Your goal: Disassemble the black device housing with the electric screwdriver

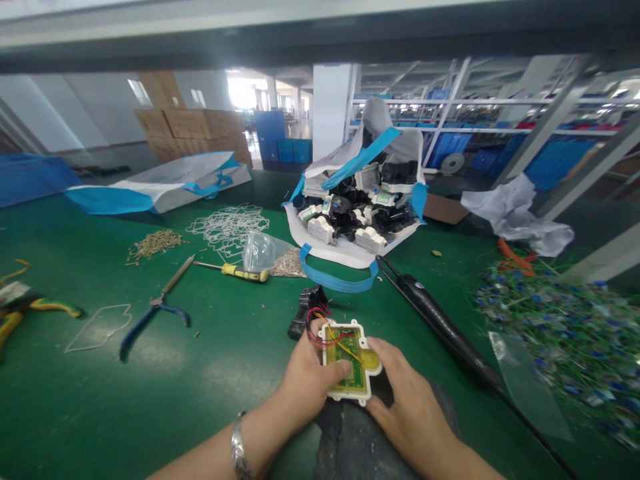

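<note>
White-rimmed circuit board (356, 377) between both hands (309, 373), left thumb on top.

White racks (445, 117), stacked cartons (197, 131) and pliers (157, 302) mark a workshop.

pliers (157, 302) lie on the green table (215, 393) near a screwdriver (245, 273), with a tan pile (156, 245) and a tangle of white loops (230, 228) behind. at the right, crumpled paper (520, 215) sits just beside a heap of small parts (585, 347). farther back, stacked boxes (200, 137) stand left of blue bins (295, 151) and a pillar (331, 110).
</note>
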Demonstrator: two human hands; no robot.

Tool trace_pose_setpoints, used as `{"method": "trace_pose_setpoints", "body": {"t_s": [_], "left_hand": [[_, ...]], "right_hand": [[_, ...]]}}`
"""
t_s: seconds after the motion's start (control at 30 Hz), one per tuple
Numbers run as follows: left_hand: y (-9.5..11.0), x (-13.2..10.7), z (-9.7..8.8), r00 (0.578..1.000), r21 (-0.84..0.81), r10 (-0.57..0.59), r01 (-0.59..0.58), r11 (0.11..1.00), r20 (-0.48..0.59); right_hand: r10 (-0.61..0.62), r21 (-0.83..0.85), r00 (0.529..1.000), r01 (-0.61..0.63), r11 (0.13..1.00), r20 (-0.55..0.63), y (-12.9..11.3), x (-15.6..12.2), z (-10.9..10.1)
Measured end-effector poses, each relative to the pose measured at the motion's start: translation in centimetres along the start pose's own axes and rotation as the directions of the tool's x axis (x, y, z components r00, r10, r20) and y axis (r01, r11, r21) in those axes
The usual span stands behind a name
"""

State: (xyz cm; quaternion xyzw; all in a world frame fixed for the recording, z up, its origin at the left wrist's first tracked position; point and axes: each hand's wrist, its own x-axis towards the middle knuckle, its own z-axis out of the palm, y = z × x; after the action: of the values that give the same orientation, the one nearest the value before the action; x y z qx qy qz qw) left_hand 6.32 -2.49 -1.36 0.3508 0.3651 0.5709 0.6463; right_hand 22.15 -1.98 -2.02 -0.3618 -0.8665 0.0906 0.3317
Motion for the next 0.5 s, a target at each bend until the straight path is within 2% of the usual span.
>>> {"method": "trace_pose_setpoints", "body": {"t_s": [0.13, 0.5], "left_hand": [[0.15, -0.14, 0.06, 1.0, 0.029, 0.012, -0.011, 1.0, -0.017], [-0.02, -0.07, -0.37, 1.0, 0.061, 0.01, -0.012, 0.998, 0.03]], "right_hand": [[0.004, 0.005, 1.0, -0.004, 1.0, -0.004, 0.04, -0.01, 0.04], [0.01, 0.016, 1.0, -0.01, 1.0, 0.0, -0.15, 0.08, -0.2]]}}
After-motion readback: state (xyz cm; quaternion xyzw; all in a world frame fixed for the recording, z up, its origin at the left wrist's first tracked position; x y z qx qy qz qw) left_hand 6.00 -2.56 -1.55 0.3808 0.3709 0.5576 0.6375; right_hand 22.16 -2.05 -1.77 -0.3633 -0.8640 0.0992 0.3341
